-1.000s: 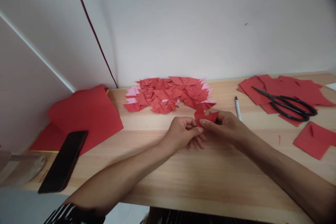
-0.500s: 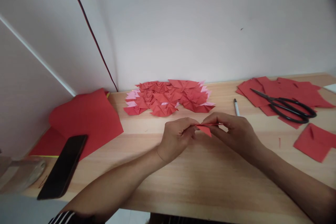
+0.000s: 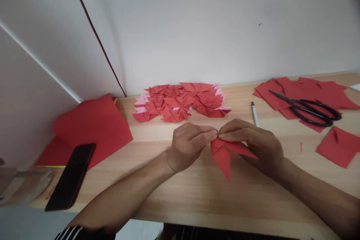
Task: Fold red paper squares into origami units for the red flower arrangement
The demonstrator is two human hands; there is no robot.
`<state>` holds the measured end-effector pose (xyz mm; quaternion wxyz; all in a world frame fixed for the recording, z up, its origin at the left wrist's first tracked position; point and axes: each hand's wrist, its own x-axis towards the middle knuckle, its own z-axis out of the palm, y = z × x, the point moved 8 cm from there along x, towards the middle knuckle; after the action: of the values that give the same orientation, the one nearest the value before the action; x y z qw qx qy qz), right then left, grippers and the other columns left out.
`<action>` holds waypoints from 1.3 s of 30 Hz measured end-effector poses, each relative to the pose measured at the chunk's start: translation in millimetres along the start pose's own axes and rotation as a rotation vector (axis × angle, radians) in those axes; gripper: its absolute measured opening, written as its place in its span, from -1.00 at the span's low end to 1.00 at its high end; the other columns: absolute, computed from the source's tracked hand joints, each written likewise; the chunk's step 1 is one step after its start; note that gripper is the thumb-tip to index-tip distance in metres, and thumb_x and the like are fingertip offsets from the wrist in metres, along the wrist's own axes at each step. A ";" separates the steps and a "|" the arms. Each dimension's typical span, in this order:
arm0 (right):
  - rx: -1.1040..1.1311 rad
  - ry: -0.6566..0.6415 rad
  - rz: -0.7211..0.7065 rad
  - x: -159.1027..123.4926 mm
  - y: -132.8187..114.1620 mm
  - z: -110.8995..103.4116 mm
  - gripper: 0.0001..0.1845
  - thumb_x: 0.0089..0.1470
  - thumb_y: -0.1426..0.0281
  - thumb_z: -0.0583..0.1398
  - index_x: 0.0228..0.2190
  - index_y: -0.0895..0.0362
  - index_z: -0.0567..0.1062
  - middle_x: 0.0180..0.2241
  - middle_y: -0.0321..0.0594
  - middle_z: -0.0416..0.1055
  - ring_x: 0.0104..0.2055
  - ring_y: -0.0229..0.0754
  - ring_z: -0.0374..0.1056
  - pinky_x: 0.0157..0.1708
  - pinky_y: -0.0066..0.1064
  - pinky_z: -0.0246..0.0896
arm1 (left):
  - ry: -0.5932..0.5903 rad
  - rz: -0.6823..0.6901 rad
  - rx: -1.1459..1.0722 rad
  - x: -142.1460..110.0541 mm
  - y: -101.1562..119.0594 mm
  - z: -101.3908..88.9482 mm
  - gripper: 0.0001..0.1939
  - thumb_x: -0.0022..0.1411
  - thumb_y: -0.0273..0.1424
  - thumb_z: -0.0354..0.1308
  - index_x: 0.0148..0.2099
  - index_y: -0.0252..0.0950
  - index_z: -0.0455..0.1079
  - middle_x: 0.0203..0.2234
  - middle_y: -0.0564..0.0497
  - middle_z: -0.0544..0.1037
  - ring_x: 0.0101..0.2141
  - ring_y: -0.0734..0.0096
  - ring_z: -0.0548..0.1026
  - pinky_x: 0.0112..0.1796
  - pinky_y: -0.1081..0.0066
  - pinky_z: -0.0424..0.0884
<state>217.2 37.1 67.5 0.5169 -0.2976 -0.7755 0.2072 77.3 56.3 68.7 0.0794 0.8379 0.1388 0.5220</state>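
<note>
A folded piece of red paper (image 3: 222, 157) hangs from the fingertips of both hands above the table, two pointed flaps spreading downward. My left hand (image 3: 189, 144) pinches its upper left edge between thumb and fingers. Close beside it, my right hand (image 3: 254, 143) grips the top right part, the thumbs nearly touching. The fingers hide part of the paper's upper edge. Behind the hands lies a cluster of folded red and pink paper pieces (image 3: 178, 103) against the wall.
On the wooden table (image 3: 197, 198), large red sheets (image 3: 95, 127) and a black phone (image 3: 71, 176) lie left, near a clear container (image 3: 26, 185). At right are a white pen (image 3: 254, 114), black scissors (image 3: 312, 112) on red paper squares (image 3: 332, 92) and a separate red square (image 3: 339, 148).
The folded paper has turned from nearly edge-on to show its face, with two flaps pointing down. Both hands have come closer together at its top edge.
</note>
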 end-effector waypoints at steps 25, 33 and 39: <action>-0.025 0.041 -0.017 -4.6 4.8 -1.5 -0.79 0.11 0.58 0.17 -0.29 0.01 0.40 -0.28 -0.22 0.50 -0.27 -0.22 0.47 -0.34 -0.41 0.40 | -0.033 -0.008 0.001 5.8 4.4 -2.6 -0.88 0.29 -0.54 0.08 -0.18 -0.25 0.39 -0.28 -0.02 0.64 -0.28 0.47 0.58 -0.16 0.35 0.37; -0.163 0.013 0.036 2.6 7.6 3.6 -0.82 0.13 0.53 0.19 -0.22 0.05 0.42 -0.38 -0.25 0.42 -0.39 -0.27 0.36 -0.40 -0.47 0.31 | -0.044 -0.376 -0.240 -4.0 -22.2 10.2 -0.85 0.31 -0.46 0.06 -0.27 -0.28 0.45 -0.40 0.00 0.63 -0.40 0.49 0.55 -0.33 0.48 0.42; -0.222 0.043 0.068 0.4 6.5 5.0 -0.91 0.11 0.51 0.21 -0.36 0.08 0.42 -0.41 -0.25 0.40 -0.39 -0.26 0.36 -0.45 -0.47 0.25 | -0.156 -0.584 -0.376 -7.6 -26.3 20.8 -0.89 0.24 -0.45 0.14 -0.31 -0.30 0.50 -0.48 0.01 0.60 -0.43 0.47 0.53 -0.33 0.49 0.41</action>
<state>214.1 42.2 61.8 0.4898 -0.3835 -0.7719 0.1310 88.9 79.2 45.7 0.3884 0.7708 0.2678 0.4282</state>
